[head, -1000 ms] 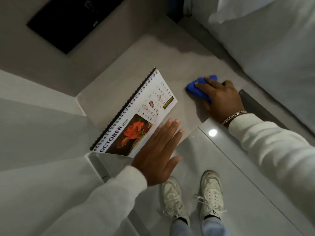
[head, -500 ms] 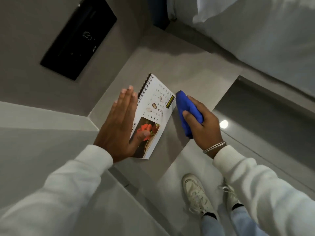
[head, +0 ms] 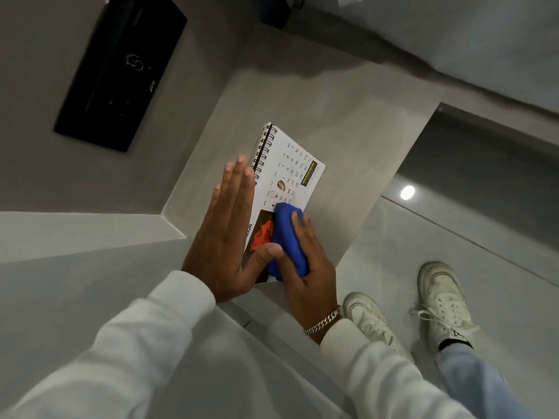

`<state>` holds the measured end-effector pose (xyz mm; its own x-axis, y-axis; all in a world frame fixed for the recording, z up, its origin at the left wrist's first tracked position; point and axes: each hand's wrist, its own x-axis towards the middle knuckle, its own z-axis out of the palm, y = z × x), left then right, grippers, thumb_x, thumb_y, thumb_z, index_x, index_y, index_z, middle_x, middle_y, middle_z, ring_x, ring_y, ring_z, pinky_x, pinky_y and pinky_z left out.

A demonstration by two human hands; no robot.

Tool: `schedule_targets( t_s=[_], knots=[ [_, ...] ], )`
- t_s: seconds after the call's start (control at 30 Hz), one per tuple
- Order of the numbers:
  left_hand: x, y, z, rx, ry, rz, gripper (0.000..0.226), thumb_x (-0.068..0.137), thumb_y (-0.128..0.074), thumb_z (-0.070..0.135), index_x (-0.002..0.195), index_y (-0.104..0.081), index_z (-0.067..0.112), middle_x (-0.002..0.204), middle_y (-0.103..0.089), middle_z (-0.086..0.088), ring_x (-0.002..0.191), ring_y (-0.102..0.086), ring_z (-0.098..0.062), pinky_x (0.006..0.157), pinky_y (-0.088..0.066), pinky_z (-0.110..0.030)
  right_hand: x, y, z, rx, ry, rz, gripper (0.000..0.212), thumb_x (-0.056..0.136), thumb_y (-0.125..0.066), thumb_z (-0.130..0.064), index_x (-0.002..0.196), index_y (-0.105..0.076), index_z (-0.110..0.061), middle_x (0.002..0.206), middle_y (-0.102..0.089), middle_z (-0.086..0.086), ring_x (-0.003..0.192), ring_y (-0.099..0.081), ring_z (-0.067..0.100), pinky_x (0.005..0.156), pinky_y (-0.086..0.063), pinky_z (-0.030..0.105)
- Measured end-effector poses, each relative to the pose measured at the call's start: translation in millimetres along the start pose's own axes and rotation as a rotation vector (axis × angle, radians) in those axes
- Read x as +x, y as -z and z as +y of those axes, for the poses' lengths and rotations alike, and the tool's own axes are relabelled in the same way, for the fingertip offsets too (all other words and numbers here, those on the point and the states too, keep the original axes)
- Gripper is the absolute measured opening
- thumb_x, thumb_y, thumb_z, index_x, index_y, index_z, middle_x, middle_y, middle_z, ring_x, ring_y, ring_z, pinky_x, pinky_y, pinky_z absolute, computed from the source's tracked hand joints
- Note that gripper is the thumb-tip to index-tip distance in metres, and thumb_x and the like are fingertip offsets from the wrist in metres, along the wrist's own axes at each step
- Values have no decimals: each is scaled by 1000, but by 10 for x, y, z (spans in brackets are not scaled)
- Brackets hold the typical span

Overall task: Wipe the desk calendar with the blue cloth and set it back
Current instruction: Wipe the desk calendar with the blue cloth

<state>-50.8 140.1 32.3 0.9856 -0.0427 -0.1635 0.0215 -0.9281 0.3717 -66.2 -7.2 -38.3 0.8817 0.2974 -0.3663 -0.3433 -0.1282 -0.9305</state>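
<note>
The spiral-bound desk calendar is white with a date grid and a red flower picture. It is tilted up over the grey ledge. My left hand holds it, fingers flat behind its spiral side and thumb across the picture. My right hand grips the bunched blue cloth and presses it on the calendar's lower front, over part of the picture and the lowest date rows. The calendar's left part is hidden behind my left hand.
A black wall panel sits on the grey wall at upper left. White bedding lies at upper right beyond the ledge. Below the ledge's front edge is glossy floor with my white shoes.
My right hand has brought the blue cloth from beside the calendar onto its front. My left hand has lifted and tilted the calendar, with the thumb now across the picture.
</note>
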Motion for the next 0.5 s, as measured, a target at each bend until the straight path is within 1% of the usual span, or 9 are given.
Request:
schedule_targets(
  t_s=[0.07,0.17,0.27,0.4,0.5],
  knots=[
    [-3,-5,-5,-11,-2,-10,91,92,-29,65,153,1,5,166,5,-12,154,8,-24,123,-10,-54,67,-5,-55,10,13,21,57,96,-54,-21,148,-31,-23,159,-29,3,148,-23,16,119,-29,41],
    [1,-8,-21,-24,-1,-26,89,92,-27,64,154,3,6,166,7,-11,154,9,-22,123,-10,-54,375,14,-191,15,37,107,55,96,-53,-15,148,-33,-16,158,-32,10,147,-26,24,117,-33,45],
    [10,-1,-14,-42,4,-32,88,93,-28,63,154,3,7,166,6,-11,154,9,-23,121,-14,-59,658,69,-301,1,19,179,55,96,-54,-16,148,-34,-14,157,-34,11,145,-30,25,116,-34,42],
    [19,13,18,-56,16,-31,88,93,-28,62,153,1,5,165,4,-13,154,8,-23,120,-17,-61,514,62,-232,5,16,121,57,96,-54,-14,148,-31,-14,157,-32,11,145,-30,27,113,-37,48],
    [22,25,19,-52,3,-29,87,94,-27,61,153,-1,2,165,3,-16,154,8,-24,121,-15,-60,137,-35,-79,-27,62,53,59,95,-54,-17,147,-26,-22,158,-29,9,148,-24,23,117,-32,43]
  ],
)
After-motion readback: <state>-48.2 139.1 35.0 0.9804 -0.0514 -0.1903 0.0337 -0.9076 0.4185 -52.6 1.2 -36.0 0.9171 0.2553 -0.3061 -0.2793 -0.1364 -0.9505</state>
